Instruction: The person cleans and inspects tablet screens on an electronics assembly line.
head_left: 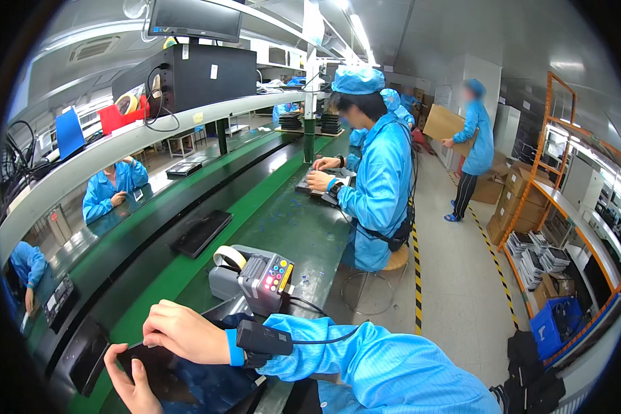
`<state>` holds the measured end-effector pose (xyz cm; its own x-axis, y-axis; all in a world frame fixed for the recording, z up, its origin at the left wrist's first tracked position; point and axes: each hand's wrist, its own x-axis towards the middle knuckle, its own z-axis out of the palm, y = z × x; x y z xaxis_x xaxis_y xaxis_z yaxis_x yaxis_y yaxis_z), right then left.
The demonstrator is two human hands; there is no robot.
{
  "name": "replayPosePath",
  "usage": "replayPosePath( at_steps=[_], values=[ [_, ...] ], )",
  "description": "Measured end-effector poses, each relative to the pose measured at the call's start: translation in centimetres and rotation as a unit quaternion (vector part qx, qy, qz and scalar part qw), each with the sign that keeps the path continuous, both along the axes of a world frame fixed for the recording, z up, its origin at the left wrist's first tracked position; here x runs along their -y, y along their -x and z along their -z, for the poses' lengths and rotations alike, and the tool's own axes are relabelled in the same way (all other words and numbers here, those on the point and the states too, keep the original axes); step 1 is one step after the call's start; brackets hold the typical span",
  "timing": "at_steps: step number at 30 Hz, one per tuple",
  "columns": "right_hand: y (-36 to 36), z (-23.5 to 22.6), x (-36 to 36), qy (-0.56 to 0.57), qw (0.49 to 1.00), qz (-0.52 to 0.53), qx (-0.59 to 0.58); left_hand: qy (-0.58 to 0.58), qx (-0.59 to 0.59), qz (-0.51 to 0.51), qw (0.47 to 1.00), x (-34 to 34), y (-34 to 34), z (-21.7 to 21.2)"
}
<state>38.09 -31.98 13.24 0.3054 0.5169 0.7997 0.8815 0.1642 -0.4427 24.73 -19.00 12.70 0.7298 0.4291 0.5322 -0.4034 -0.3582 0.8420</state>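
Observation:
A dark glossy flat panel [207,383], like a screen, lies in front of me at the lower left. My left hand [132,386] grips its left edge, with the thumb over the surface and a finger along the outer side. Above the panel's far left corner, my right hand [186,336] is closed, its fingertips pinched together. What they pinch, if anything, is too small to make out. My right sleeve and a black wrist device [263,338] cover part of the panel. Just beyond stands a grey tape dispenser [252,276] with coloured buttons and a tape roll.
A green conveyor line [255,186] runs away from me, carrying black flat units [201,233]. A co-worker [379,179] sits ahead at the bench; others work across the line. Another person [479,131] carries a cardboard sheet in the aisle. An orange-framed rack [541,186] stands at right.

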Motion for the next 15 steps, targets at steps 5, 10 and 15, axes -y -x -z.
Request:
replayPosePath(
  at_steps=[5, 10, 15],
  values=[
    [-0.6, 1.1, -0.6, 0.061, 0.998, 0.023, -0.022, -0.042, 0.001, -0.008, 0.999, -0.8, -0.4, 0.9],
    [-1.3, 1.3, 0.0, 0.103, 0.994, 0.042, -0.006, -0.002, -0.029, 0.028, 0.999, 0.6, -0.7, 0.0],
    [-0.9, -0.7, 1.9, 0.067, 0.994, 0.073, 0.056, 0.013, -0.022, 0.005, 1.0, 0.1, -0.9, 0.4]
  ],
)
